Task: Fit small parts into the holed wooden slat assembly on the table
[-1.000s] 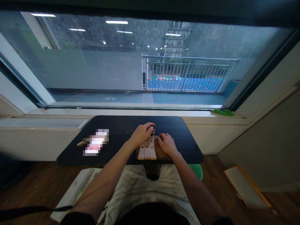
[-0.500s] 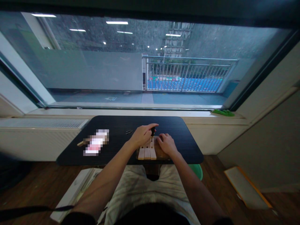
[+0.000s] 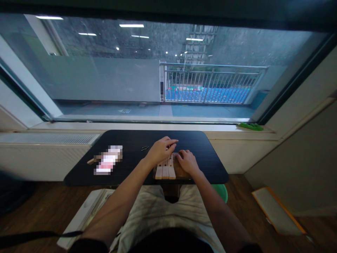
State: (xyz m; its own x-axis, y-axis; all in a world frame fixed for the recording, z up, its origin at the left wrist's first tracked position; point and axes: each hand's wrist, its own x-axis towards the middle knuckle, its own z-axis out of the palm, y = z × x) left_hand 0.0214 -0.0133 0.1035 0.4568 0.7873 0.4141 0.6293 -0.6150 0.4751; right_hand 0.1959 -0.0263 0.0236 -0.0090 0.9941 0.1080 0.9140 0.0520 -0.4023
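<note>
A small wooden piece with several pale slats on a brown base lies near the front edge of a black table. My left hand hovers over its far end, fingers pinched round a thin dark tool that is mostly hidden. My right hand rests curled on the right side of the wooden piece, pressing on it. A few small dark screws or nails lie on the table just left of my left hand.
A blurred pink and white package with a wooden stick lies at the table's left. A large window and sill run behind the table. A green object sits on the sill at right. A green stool stands below.
My left hand has shifted slightly and its fingers now stretch further right over the slats; the dark tool tip seen earlier is hidden. My right hand has stayed put.
</note>
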